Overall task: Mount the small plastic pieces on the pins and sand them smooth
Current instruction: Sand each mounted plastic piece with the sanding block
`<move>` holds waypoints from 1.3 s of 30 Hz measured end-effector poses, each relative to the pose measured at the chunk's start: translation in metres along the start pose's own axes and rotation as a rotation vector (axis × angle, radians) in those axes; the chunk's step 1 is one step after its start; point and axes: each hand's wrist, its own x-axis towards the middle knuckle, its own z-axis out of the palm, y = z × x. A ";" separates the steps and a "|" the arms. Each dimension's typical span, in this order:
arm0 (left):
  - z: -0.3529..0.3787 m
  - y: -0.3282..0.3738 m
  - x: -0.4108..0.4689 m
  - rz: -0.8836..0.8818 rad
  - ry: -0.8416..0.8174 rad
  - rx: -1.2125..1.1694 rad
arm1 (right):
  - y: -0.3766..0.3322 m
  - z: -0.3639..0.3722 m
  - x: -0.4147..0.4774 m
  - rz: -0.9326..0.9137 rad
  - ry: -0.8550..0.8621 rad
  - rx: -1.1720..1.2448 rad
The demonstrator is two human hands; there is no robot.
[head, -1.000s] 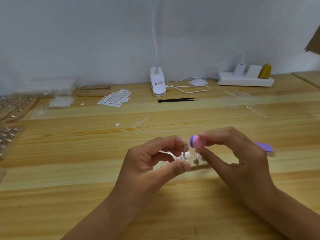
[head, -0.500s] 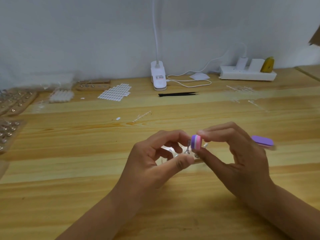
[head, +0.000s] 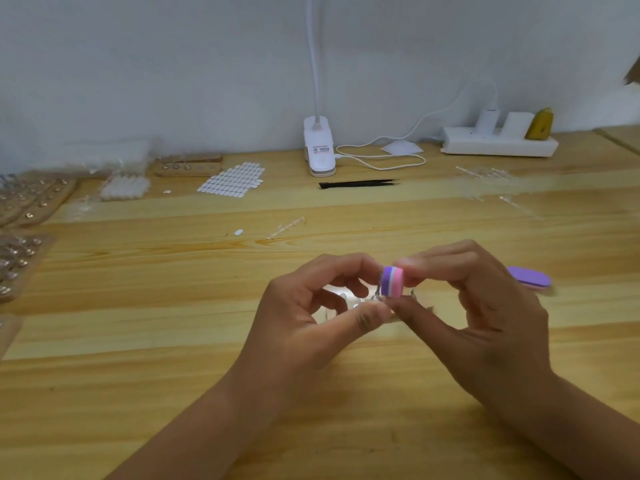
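So, the right hand [head: 485, 306] is curled, its fingertips on top and its thumb underneath pinching a small sanding block [head: 393, 281] layered purple, white and pink; the block stands on edge, purple face turned to the left hand [head: 311, 317]. That hand is curled too, thumb and fingers gripping a clear pin holder [head: 360, 305] just above the table [head: 173, 341]; a thin metal pin [head: 378, 292] rises from the holder and meets the block's purple face; whether a plastic piece sits on the pin is too small to tell. Just beyond the right hand a purple oval pad [head: 530, 278] lies flat on the wood; farther back are a loose white piece [head: 238, 232] and a clear sprue [head: 285, 228]. Near the wall lie black tweezers [head: 358, 183], a sheet of small white pieces [head: 231, 179] and a wooden block with pins [head: 188, 167]; behind them stand a white lamp clamp [head: 319, 147] and a power strip [head: 498, 145]; at the left edge lie blurred boards of pins [head: 24, 202].
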 end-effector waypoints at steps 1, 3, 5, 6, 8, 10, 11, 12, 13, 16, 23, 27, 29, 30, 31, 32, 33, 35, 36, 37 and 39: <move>0.000 0.001 -0.001 0.006 -0.006 -0.014 | 0.001 0.000 0.000 0.003 -0.018 -0.016; 0.000 0.001 -0.001 0.011 -0.018 -0.044 | 0.006 -0.003 0.000 0.076 -0.033 -0.033; -0.001 0.002 -0.001 0.011 -0.018 -0.041 | 0.006 -0.004 0.001 0.126 0.008 -0.001; -0.001 0.001 -0.001 0.007 -0.011 -0.035 | 0.005 -0.004 0.001 0.100 0.028 0.015; -0.002 0.001 0.000 0.009 -0.005 -0.016 | 0.002 -0.002 0.001 0.005 0.017 0.016; -0.002 0.001 0.000 0.023 -0.023 0.002 | 0.004 -0.002 0.001 -0.031 -0.040 -0.035; -0.003 0.001 0.000 0.021 -0.027 0.001 | 0.006 -0.003 0.001 -0.010 -0.055 -0.061; -0.003 0.002 0.000 0.010 -0.027 -0.009 | 0.008 -0.004 0.002 0.016 -0.055 -0.074; -0.003 0.002 0.000 -0.004 -0.025 -0.020 | 0.008 -0.005 0.002 0.028 -0.041 -0.069; -0.002 0.001 0.001 -0.012 -0.030 0.002 | 0.004 -0.003 0.002 -0.051 0.013 -0.032; -0.002 0.003 0.000 -0.004 -0.030 -0.025 | 0.007 -0.006 0.004 -0.062 0.034 -0.087; -0.002 0.002 0.000 0.007 -0.038 -0.024 | 0.006 -0.002 -0.001 -0.114 -0.007 -0.089; -0.005 0.002 0.000 -0.015 -0.040 -0.058 | 0.009 -0.003 0.001 -0.058 -0.013 -0.109; -0.007 0.002 0.001 -0.024 -0.039 -0.071 | 0.008 -0.004 0.001 -0.043 0.007 -0.099; -0.008 0.002 0.001 -0.030 -0.042 -0.074 | 0.007 -0.004 0.001 -0.045 0.031 -0.072; -0.008 0.002 0.001 -0.031 -0.049 -0.067 | 0.005 -0.003 0.001 -0.067 0.046 -0.042; -0.008 0.002 0.001 -0.026 -0.061 -0.056 | 0.003 -0.002 0.000 -0.099 0.050 -0.031; -0.006 0.002 0.000 -0.011 -0.084 -0.044 | 0.002 -0.001 -0.001 -0.148 0.023 -0.069; -0.005 0.002 0.000 -0.014 -0.087 -0.052 | 0.003 -0.002 0.000 -0.148 0.007 -0.093; -0.006 0.001 0.000 -0.027 -0.083 -0.073 | 0.005 -0.004 0.001 -0.128 0.001 -0.107; -0.008 0.001 0.000 -0.052 -0.068 -0.113 | 0.006 -0.006 0.004 -0.074 0.035 -0.087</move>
